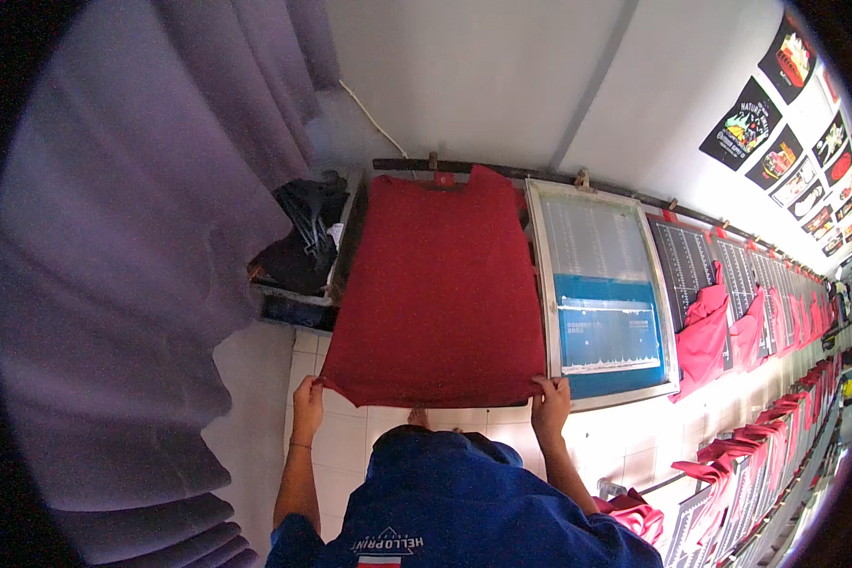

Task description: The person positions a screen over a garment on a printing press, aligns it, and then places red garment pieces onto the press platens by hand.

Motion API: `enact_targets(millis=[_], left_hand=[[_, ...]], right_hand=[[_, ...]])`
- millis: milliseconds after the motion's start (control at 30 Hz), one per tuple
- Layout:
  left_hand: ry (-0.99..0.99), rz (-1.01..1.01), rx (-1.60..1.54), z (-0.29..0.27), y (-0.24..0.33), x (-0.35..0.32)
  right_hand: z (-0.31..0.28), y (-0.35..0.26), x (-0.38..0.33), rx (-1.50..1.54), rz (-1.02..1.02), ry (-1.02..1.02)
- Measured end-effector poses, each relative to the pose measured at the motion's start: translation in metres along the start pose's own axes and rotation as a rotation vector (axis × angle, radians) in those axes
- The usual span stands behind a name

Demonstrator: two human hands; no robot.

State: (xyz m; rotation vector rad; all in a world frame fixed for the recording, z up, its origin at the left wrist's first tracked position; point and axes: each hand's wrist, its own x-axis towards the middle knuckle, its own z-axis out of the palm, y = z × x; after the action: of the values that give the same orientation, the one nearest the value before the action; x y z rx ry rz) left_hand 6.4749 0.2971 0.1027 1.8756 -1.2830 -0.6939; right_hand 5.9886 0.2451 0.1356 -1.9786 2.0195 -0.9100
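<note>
A dark red T-shirt [440, 293] lies spread over a board in front of me, its neck end at the far side and its hem toward me. My left hand [308, 402] pinches the hem's left corner. At the right corner, my right hand [549, 402] grips the hem in closed fingers. The fabric between both hands hangs fairly flat, with the lower edge sagging slightly. Most of the board beneath is hidden by the shirt.
Right beside the shirt lies a framed printing screen [606, 322] with a blue lower part. Beyond it runs a row of dark boards [682, 256] with red shirts draped on them. A bin of black cloth [303, 237] and a grey curtain [133, 237] are at left.
</note>
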Motion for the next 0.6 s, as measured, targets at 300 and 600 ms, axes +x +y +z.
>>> enact_targets(millis=[300, 600], left_hand=[[-0.237, -0.234, 0.156, -0.003, -0.015, -0.111], [-0.367, -0.558, -0.559, 0.047, -0.077, -0.047]], right_hand=[[-0.02, 0.053, -0.126, -0.022, 0.241, -0.343], [0.075, 0.117, -0.111, 0.818, 0.652, -0.418]])
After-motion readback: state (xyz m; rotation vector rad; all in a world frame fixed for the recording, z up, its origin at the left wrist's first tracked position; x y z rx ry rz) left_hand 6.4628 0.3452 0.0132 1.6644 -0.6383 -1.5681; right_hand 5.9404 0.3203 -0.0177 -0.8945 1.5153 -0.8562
